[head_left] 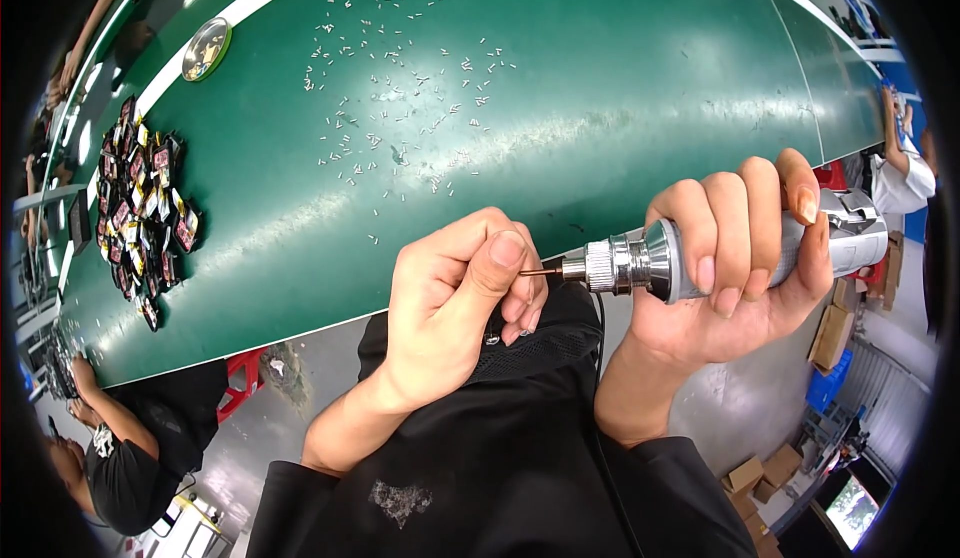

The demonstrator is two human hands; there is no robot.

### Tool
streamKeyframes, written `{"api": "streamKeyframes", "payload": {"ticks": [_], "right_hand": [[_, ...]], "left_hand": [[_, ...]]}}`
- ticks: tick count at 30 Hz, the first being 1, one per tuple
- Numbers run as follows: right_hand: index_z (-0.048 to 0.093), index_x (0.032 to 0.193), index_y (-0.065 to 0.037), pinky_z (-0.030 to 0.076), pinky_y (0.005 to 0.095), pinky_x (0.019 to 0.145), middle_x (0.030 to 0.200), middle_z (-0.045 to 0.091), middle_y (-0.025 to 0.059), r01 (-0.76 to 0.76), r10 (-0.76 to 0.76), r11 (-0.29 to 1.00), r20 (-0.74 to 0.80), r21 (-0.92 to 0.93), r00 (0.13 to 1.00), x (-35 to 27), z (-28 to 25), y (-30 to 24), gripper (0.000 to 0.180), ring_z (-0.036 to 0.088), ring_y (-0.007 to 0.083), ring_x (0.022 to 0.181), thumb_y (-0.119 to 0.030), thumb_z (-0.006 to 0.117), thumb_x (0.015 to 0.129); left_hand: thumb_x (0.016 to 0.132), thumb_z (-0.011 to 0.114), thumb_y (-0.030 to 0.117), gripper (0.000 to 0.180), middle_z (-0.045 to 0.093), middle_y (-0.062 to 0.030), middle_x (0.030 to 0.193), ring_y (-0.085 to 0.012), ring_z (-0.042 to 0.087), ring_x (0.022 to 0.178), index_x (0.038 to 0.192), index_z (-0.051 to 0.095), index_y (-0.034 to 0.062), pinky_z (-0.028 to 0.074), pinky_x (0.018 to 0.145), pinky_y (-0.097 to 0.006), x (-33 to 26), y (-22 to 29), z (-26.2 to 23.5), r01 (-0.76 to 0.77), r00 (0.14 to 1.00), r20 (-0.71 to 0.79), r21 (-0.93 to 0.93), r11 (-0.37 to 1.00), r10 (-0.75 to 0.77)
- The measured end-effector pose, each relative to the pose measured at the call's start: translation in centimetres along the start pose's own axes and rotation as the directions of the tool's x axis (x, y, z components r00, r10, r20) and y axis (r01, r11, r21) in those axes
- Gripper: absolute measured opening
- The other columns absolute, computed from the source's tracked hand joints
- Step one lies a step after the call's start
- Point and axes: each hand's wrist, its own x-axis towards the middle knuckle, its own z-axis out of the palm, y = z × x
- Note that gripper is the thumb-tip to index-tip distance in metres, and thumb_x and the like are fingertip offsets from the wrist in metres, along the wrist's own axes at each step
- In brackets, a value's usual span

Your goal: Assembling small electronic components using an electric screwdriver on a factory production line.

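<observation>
My right hand (730,258) is wrapped round a grey electric screwdriver (672,258) with a knurled metal collar, held level with its bit toward the left. The thin copper-coloured bit (540,272) reaches the fingers of my left hand (455,298). That hand is closed, thumb pressed against the curled forefinger at the bit's tip. Whatever lies between those fingers is hidden. A small shiny metal piece (491,339) shows just below them. Both hands are above my lap, at the near edge of the green table (620,88).
Many tiny silvery pins (385,143) lie scattered on the table. A heap of small black wrapped packets (140,208) sits at the left, near a round dish (206,49) of small yellowish parts. Another person (120,448) works at the lower left; cardboard boxes (832,338) stand at the right.
</observation>
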Motion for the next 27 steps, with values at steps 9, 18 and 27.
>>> {"api": "streamKeyframes", "payload": {"ticks": [9, 18, 27], "right_hand": [[0.047, 0.092, -0.004, 0.038, 0.0244, 0.047, 0.053, 0.041, -0.0018, 0.037, -0.037, 0.995, 0.002, -0.094, 0.999, -0.2, -0.3, 0.0, 0.012, 0.040, 0.0078, 0.041, -0.015, 0.052, 0.090], [0.051, 0.099, -0.006, 0.040, 0.0295, 0.051, 0.056, 0.043, 0.0003, 0.028, -0.028, 0.999, 0.008, 0.019, 1.000, -0.9, -2.3, -0.3, 0.022, 0.040, 0.0112, 0.044, -0.022, 0.037, 0.096], [0.047, 0.091, -0.003, 0.036, 0.0256, 0.048, 0.054, 0.038, -0.0022, 0.067, -0.067, 0.998, -0.107, -0.002, 0.992, 0.4, -2.5, -1.4, 0.012, 0.036, 0.0078, 0.043, -0.014, 0.049, 0.091]], "left_hand": [[0.087, 0.061, 0.000, 0.018, 0.051, -0.0055, 0.057, -0.0125, 0.047, 0.048, 0.070, 0.053, -0.0019, 0.036, 0.044, -0.027, 0.4, -0.2, 0.1, -0.289, 0.919, 0.071, 0.791, 0.539, 0.389], [0.091, 0.056, 0.004, 0.021, 0.054, -0.0075, 0.059, -0.0133, 0.047, 0.049, 0.071, 0.054, -0.0025, 0.037, 0.047, -0.027, 0.1, -0.5, 0.7, -0.143, 0.976, -0.029, 0.656, 0.742, 0.214], [0.100, 0.040, 0.018, 0.035, 0.054, -0.0051, 0.061, -0.0085, 0.048, 0.052, 0.086, 0.062, -0.0053, 0.037, 0.049, -0.022, 1.3, 0.4, -1.6, -0.183, 0.942, -0.101, 0.647, 0.740, 0.321]]}}
